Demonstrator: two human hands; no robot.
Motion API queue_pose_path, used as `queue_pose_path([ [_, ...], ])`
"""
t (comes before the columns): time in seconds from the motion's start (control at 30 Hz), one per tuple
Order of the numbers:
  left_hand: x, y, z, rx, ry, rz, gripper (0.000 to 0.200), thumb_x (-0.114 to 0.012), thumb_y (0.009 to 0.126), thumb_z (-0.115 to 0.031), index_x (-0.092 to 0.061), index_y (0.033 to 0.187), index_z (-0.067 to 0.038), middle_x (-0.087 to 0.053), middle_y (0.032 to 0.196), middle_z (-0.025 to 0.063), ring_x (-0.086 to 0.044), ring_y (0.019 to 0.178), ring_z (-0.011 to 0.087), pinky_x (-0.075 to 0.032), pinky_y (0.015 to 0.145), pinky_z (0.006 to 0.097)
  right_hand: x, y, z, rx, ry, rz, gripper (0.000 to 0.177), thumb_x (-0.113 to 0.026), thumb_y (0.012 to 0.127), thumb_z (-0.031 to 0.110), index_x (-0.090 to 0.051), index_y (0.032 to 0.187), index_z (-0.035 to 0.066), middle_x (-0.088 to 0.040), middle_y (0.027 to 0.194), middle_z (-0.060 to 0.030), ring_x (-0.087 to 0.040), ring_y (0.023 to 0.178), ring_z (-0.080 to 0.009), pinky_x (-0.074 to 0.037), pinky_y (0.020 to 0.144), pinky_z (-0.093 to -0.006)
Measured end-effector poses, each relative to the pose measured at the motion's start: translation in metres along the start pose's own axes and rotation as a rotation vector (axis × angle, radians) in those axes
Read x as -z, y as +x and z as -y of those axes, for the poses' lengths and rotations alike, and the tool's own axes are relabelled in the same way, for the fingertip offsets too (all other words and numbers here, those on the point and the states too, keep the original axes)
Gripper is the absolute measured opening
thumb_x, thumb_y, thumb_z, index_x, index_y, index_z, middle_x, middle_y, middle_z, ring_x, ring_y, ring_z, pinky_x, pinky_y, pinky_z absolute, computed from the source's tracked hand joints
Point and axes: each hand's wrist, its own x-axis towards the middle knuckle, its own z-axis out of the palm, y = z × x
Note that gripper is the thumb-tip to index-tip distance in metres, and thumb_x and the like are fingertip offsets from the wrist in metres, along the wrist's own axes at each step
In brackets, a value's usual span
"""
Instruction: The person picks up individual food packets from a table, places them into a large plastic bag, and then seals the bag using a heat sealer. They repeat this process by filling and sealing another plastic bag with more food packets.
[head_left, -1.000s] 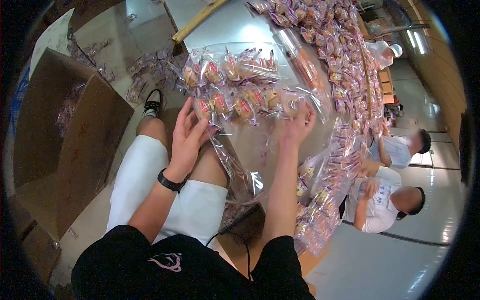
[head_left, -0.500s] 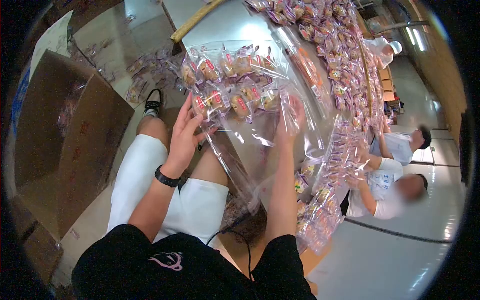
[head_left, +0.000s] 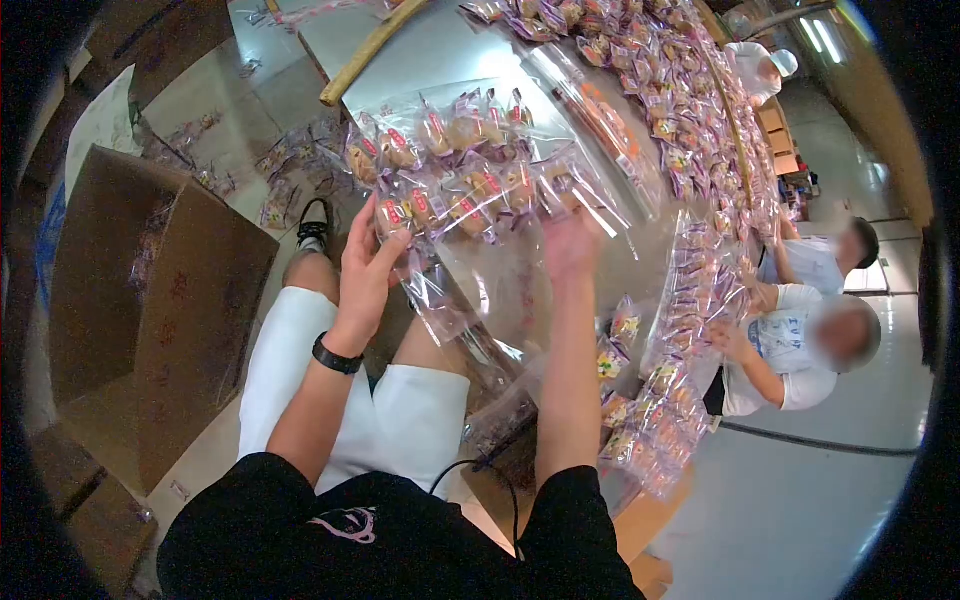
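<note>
Two rows of individually wrapped pastries (head_left: pixel 470 200) with red labels lie at the table's near edge, in and around a large clear plastic bag (head_left: pixel 500 285). My left hand (head_left: pixel 368 265) closes on the left end of the nearer row, thumb on top and fingers at the outer side. At that row's right end, my right hand (head_left: pixel 572 240) grips the last wrapped pastry; clear film and glare partly cover its fingers. The loose part of the bag hangs toward my lap.
Flat printed plastic bags (head_left: pixel 605 120) lie beyond my right hand. Many wrapped pastries (head_left: pixel 690 130) fill the table's right side. An open cardboard box (head_left: pixel 200 320) stands at left, with packets on the floor (head_left: pixel 300 160). Co-workers (head_left: pixel 790 345) work across the table.
The view has shifted slightly. My left thumb has come down closer onto the row's end pastry. My right hand has moved slightly left and down, still at the other end.
</note>
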Motion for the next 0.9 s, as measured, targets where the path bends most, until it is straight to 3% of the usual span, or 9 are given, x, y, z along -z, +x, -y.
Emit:
queue_pose_path([
  [0.13,0.008,0.004,0.009,-0.009,-0.002,-0.002,0.071,-0.062,0.099,-0.014,-0.025,0.159,-0.010,-0.053,0.141,0.0094,-0.060,0.117,0.0183,-0.061,0.089,0.0394,0.012,0.015,-0.008,-0.183,0.209,-0.042,0.035,-0.056,0.101,0.018,-0.053,0.133,0.004,-0.064,0.126,-0.0119,-0.066,0.105,-0.0257,-0.057,0.088,-0.0413],
  [0.23,0.011,0.007,0.008,-0.005,-0.003,0.005,0.070,-0.061,0.100,-0.011,-0.025,0.159,-0.010,-0.053,0.140,0.0097,-0.060,0.118,0.0189,-0.061,0.089,0.0403,0.007,0.014,-0.017,-0.051,0.099,-0.018,0.044,-0.065,0.097,0.015,-0.052,0.139,0.011,-0.060,0.131,-0.0103,-0.060,0.117,-0.0268,-0.052,0.095,-0.0438],
  [0.4,0.012,0.006,0.012,0.011,-0.023,-0.007,0.070,-0.060,0.100,-0.008,-0.024,0.160,-0.010,-0.054,0.139,0.0097,-0.060,0.116,0.0178,-0.062,0.088,0.0389,-0.012,0.006,-0.014,-0.047,-0.121,-0.049,0.049,-0.067,0.095,0.009,-0.050,0.140,0.010,-0.059,0.131,-0.0117,-0.057,0.121,-0.0252,-0.048,0.100,-0.0409],
  [0.53,0.010,0.005,0.009,-0.020,-0.009,0.000,0.070,-0.059,0.100,-0.007,-0.025,0.160,-0.010,-0.054,0.137,0.0092,-0.061,0.114,0.0155,-0.063,0.084,0.0353,0.002,0.014,-0.029,0.290,-0.683,0.061,0.047,-0.065,0.097,0.007,-0.048,0.140,0.009,-0.060,0.128,-0.0139,-0.058,0.118,-0.0233,-0.047,0.100,-0.0383],
  [0.57,0.009,0.004,0.008,-0.016,0.006,-0.018,0.069,-0.059,0.100,-0.007,-0.025,0.160,-0.010,-0.055,0.137,0.0090,-0.061,0.113,0.0149,-0.063,0.083,0.0343,-0.002,0.011,-0.024,0.222,-0.658,0.027,0.041,-0.062,0.099,0.008,-0.050,0.138,0.006,-0.060,0.127,-0.0149,-0.059,0.116,-0.0223,-0.047,0.099,-0.0362],
  [0.67,0.013,0.007,0.013,-0.032,0.042,-0.024,0.069,-0.059,0.100,-0.008,-0.025,0.160,-0.011,-0.056,0.135,0.0084,-0.061,0.111,0.0140,-0.063,0.081,0.0330,0.010,0.010,-0.021,0.391,-0.713,0.198,0.036,-0.058,0.100,0.008,-0.052,0.135,0.005,-0.060,0.129,-0.0144,-0.060,0.116,-0.0223,-0.047,0.100,-0.0365],
  [0.7,0.014,0.008,0.013,-0.042,0.052,-0.019,0.069,-0.059,0.100,-0.008,-0.025,0.160,-0.011,-0.056,0.134,0.0082,-0.061,0.110,0.0138,-0.063,0.080,0.0328,0.018,0.018,-0.029,0.339,-0.667,0.178,0.038,-0.059,0.097,0.003,-0.053,0.135,0.003,-0.059,0.132,-0.0172,-0.059,0.122,-0.0272,-0.045,0.105,-0.0390],
  [0.8,0.012,0.006,0.011,-0.030,0.017,-0.017,0.069,-0.059,0.100,-0.009,-0.025,0.160,-0.011,-0.056,0.135,0.0082,-0.061,0.110,0.0139,-0.063,0.080,0.0329,0.028,0.018,-0.025,0.720,-1.129,0.224,0.053,-0.065,0.089,0.005,-0.051,0.139,0.003,-0.056,0.139,-0.0222,-0.051,0.134,-0.0356,-0.040,0.113,-0.0438],
  [0.9,0.008,0.005,0.008,-0.027,0.022,-0.022,0.068,-0.059,0.100,-0.010,-0.026,0.160,-0.011,-0.056,0.136,0.0081,-0.061,0.111,0.0143,-0.063,0.079,0.0335,0.013,-0.005,-0.012,0.602,-1.238,0.345,0.068,-0.075,0.079,0.012,-0.051,0.143,0.009,-0.048,0.148,-0.0244,-0.039,0.144,-0.0403,-0.033,0.119,-0.0467],
])
